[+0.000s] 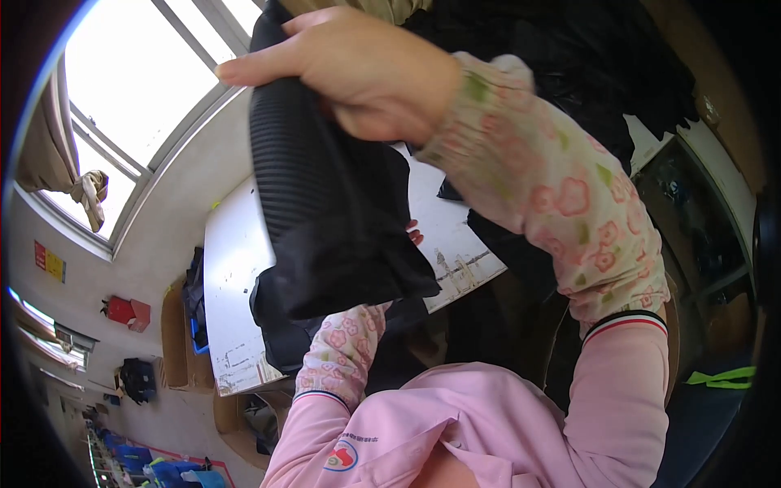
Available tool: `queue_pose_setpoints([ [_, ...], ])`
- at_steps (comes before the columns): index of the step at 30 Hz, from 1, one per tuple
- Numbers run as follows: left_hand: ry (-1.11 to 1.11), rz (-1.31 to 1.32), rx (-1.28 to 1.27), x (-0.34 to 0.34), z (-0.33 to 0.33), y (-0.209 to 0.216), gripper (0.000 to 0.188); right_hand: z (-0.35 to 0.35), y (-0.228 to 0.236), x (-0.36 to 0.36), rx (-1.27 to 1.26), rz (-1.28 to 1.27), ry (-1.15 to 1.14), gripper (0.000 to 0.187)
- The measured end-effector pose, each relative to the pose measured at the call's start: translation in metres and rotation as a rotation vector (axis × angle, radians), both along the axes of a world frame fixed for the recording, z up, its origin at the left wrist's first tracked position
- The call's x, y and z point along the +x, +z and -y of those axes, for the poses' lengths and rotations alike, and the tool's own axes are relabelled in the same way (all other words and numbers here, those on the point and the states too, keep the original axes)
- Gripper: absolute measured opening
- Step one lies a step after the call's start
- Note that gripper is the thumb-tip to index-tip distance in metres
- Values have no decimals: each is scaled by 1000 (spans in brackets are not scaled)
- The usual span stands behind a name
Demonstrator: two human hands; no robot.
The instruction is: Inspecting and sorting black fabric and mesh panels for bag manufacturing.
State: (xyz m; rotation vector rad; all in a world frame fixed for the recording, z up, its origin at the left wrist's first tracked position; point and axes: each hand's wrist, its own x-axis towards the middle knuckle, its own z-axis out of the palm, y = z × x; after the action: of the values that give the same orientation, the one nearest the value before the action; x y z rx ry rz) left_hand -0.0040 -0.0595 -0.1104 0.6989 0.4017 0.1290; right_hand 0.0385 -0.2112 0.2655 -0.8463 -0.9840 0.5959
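Note:
A black fabric piece with a ribbed, striped panel hangs in front of me and looks like part of a garment. My right hand grips it near its top, thumb stretched out to the left and the other fingers behind the cloth. Most of my left hand is hidden behind this piece; only a few fingertips show, curled at its right edge. More black cloth lies beneath it on the white table. Both forearms wear flowered sleeve covers.
A large heap of black fabric lies at the far right. Windows with a tied curtain are at the left. Cardboard boxes stand beside the table's left edge, and a green strip lies at the right.

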Motion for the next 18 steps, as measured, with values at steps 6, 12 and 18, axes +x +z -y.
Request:
queue_pose_setpoints([
  [6,-461,201,-347,-34,55,-8,44,-28,0,-16,-105,51,-77,85],
  [12,-128,264,-499,-67,40,-9,42,-40,-4,-27,51,-74,-118,36],
  [18,-474,-59,215,-106,78,64,22,-57,-7,1,99,-41,-167,74],
])
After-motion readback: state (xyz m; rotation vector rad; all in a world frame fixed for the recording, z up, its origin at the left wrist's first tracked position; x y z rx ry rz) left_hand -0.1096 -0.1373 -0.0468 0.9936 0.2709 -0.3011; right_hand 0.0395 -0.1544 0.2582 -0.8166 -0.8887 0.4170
